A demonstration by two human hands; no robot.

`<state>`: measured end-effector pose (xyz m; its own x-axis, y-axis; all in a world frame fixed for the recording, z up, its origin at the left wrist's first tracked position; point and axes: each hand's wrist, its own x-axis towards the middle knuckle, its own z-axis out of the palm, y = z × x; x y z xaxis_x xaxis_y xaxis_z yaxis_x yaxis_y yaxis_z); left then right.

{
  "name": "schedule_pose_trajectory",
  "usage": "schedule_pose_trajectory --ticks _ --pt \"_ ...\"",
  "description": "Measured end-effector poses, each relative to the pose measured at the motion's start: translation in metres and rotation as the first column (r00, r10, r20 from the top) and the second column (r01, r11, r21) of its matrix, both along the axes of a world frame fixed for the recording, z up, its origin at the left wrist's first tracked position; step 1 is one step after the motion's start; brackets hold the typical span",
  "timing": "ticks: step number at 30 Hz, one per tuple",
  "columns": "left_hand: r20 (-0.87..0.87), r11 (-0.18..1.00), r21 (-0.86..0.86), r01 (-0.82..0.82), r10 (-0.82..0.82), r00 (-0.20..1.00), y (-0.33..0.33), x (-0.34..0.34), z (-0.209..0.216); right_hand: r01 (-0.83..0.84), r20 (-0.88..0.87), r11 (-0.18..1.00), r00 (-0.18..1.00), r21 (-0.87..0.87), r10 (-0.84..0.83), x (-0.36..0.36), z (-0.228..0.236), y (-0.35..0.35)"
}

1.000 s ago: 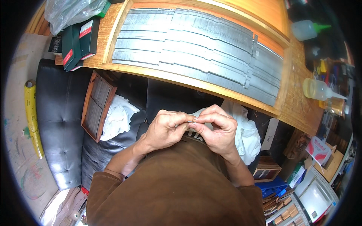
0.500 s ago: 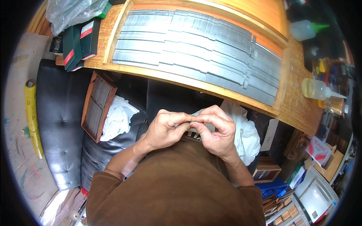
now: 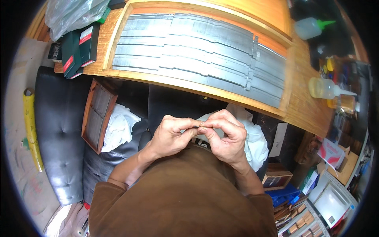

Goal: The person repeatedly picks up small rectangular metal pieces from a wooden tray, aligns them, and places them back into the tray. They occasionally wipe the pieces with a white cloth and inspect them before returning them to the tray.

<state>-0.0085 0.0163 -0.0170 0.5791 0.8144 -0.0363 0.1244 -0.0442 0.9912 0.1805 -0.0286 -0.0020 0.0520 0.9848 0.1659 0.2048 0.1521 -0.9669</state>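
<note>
My left hand (image 3: 173,133) and my right hand (image 3: 226,136) meet fingertip to fingertip in front of my brown shirt. Both are closed in a pinch, thumbs against forefingers. Something thin and very small sits between the tips; it is mostly hidden by the fingers, and I cannot make out its kind. Beyond the hands, a wooden tray (image 3: 288,85) on the table holds rows of dark grey, shiny flat strips (image 3: 221,53). Neither hand touches the tray or strips.
A small wooden box (image 3: 84,125) of dark strips leans on a black seat (image 3: 59,130) beside white cloth (image 3: 120,128). Dark green boxes (image 3: 71,53) lie at the table's left. Squeeze bottles (image 3: 320,87) are at the right. A yellow tube (image 3: 30,126) stands far left.
The table, tray and surroundings have shifted slightly left in view as the head moved. Both hands keep the same pinch, with only slight fingertip movement.
</note>
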Motion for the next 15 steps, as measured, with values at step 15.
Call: schedule_pose_trajectory --ticks 15 --pt "0.165 0.997 0.072 -0.005 -0.007 0.986 0.004 0.039 0.015 0.108 0.178 0.994 0.979 -0.023 -0.102 0.058 0.061 0.000"
